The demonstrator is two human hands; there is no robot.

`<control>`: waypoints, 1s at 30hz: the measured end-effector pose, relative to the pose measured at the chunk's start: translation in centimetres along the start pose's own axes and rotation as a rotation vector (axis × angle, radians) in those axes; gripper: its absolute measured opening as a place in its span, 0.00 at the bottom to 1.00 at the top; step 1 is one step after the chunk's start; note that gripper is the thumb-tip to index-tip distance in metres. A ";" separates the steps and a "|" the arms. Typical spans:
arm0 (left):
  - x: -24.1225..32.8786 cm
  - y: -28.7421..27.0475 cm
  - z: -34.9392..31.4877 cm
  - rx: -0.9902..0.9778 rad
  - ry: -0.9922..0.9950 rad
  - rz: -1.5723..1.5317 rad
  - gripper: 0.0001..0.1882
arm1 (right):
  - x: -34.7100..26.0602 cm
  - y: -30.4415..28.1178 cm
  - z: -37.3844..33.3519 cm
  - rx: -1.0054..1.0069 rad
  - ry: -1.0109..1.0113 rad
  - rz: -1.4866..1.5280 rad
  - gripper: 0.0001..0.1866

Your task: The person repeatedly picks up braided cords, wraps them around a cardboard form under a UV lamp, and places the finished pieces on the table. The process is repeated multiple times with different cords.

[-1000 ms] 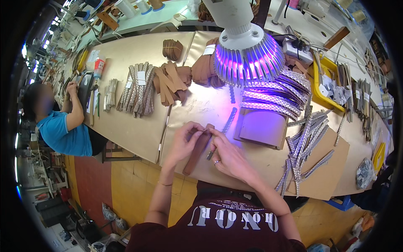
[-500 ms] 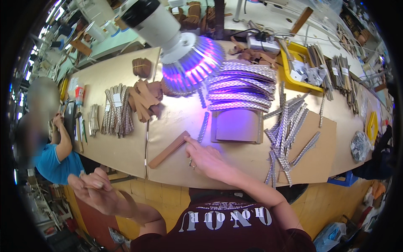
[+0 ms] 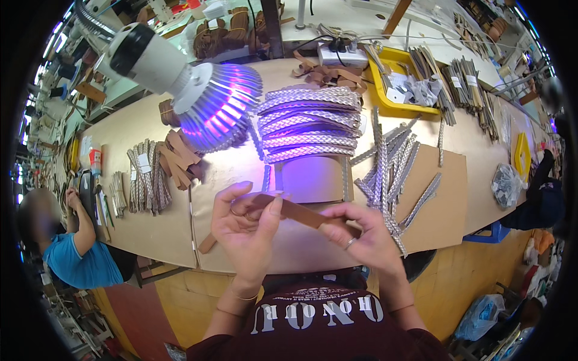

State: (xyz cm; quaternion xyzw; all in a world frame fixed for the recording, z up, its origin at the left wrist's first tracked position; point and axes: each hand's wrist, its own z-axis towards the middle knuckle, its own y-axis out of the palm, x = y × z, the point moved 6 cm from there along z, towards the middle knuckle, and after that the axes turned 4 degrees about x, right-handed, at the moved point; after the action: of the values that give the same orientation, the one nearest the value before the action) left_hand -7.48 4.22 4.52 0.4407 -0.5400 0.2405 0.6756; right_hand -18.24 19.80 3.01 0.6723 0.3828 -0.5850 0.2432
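Note:
A flat brown leather-like strip (image 3: 304, 215) stretches between my two hands above the table's front part. My left hand (image 3: 247, 225) grips its left end, thumb raised against it. My right hand (image 3: 367, 237), with a ring on one finger, pinches the other end. Beyond them, braided silvery strips (image 3: 313, 123) lie in rows across a curved brown cardboard form (image 3: 311, 179). Another brown strip (image 3: 208, 243) lies on the table, left of my left hand and partly hidden by it.
A lamp with a glowing purple head (image 3: 223, 105) overhangs the left of the form. Loose braided strips (image 3: 394, 171) lie right, near a yellow tray (image 3: 385, 99). Bundled braids (image 3: 147, 174) and brown strips (image 3: 180, 159) lie left. A person in blue (image 3: 84, 253) sits far left.
My left hand has come from the lower left to the middle. My right hand has left the tabletop strip; both now hold a brown strip. The whole view has shifted.

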 end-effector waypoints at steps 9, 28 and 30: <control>-5.5 -1.7 2.1 0.079 -0.213 -0.094 0.17 | -0.4 -4.7 4.0 0.278 -0.150 -0.029 0.08; -8.2 -4.5 2.5 0.187 -0.084 0.408 0.11 | 9.1 -16.2 -1.3 1.091 0.115 -0.351 0.23; -7.4 -5.1 2.3 0.224 -0.100 0.437 0.10 | 10.3 -18.1 -1.1 1.135 0.118 -0.308 0.27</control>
State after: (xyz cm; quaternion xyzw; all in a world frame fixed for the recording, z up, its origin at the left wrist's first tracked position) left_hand -6.84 0.87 -4.09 0.3971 -0.6251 0.4169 0.5270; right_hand -31.83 33.65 -4.64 0.6654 0.1158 -0.6887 -0.2639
